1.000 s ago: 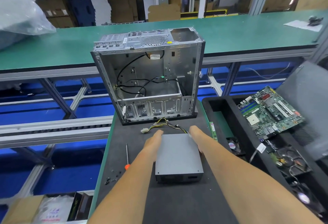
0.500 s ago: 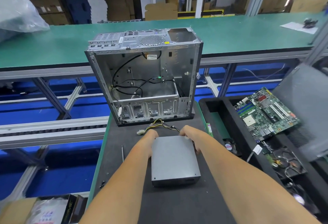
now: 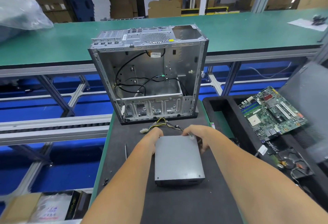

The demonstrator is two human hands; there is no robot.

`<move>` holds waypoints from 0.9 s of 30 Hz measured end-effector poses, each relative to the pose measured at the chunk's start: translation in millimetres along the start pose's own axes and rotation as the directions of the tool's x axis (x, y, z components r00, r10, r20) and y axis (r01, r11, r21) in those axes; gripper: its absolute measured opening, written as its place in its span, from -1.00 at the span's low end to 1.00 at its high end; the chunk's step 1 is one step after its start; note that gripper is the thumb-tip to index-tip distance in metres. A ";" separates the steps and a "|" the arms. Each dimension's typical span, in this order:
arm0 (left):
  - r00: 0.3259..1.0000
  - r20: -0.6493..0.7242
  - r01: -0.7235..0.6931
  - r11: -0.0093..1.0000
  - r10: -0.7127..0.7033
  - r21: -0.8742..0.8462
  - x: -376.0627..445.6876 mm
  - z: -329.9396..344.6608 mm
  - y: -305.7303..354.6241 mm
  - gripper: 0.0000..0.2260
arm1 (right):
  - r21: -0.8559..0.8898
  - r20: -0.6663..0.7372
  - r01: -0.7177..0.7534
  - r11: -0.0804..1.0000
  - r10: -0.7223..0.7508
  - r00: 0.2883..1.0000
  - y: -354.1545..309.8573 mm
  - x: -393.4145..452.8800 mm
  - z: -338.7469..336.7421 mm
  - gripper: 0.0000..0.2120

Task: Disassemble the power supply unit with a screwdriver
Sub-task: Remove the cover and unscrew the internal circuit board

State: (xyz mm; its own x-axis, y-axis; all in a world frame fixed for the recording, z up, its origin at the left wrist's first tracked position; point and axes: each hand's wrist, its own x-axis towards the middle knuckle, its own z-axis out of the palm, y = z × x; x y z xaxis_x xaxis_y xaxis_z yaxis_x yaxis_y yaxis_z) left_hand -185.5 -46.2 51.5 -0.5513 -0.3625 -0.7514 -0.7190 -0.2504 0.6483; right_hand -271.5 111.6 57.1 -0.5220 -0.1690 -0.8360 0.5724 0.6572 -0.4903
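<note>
Both hands grip the far corners of the supply (image 3: 178, 159) on the desk (image 3: 124, 179), left hand (image 3: 154, 135) and right hand (image 3: 196, 135) apparently steadying it; the screwdriver (image 3: 125, 151) lies untouched alongside.

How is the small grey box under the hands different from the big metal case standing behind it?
The power supply unit is a closed, plain grey box; the computer case is open on the side facing us, showing loose black cables inside. The unit lies flat on the dark mat, while the case stands taller behind it. The left hand and right hand hold the unit's far end; nobody touches the case. Both are boxy metal housings.
</note>
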 end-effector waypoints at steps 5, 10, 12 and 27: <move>1.000 0.006 0.015 1.000 -0.015 -0.017 -3.3 0.7 3.1 -0.78 | -0.039 0.018 -0.032 0.999 0.033 0.999 -3.4 6.9 -1.0 -0.83; 1.000 -0.014 0.024 0.999 -0.024 -0.032 -1.3 -0.3 2.5 -0.78 | -0.039 0.002 -0.025 0.999 0.025 1.000 -6.2 4.9 2.7 -0.92; 0.999 -0.010 0.030 0.999 -0.031 -0.031 -2.0 -2.0 1.9 -0.79 | -0.039 -0.003 -0.018 0.999 0.018 1.000 -4.7 3.1 2.4 -0.89; 0.998 0.025 0.047 0.997 -0.049 0.063 -6.5 -5.0 -0.7 -0.88 | -0.001 -0.072 0.023 1.000 -0.023 0.997 12.2 -2.0 0.8 -0.67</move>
State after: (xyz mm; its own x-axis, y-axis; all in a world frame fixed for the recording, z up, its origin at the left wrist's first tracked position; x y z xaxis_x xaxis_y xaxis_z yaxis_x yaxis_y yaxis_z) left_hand -179.3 -48.1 56.5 -0.5261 -0.3272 -0.7849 -0.7694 -0.2100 0.6032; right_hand -263.0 119.4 52.7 -0.5792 -0.1303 -0.8047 0.5598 0.6540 -0.5088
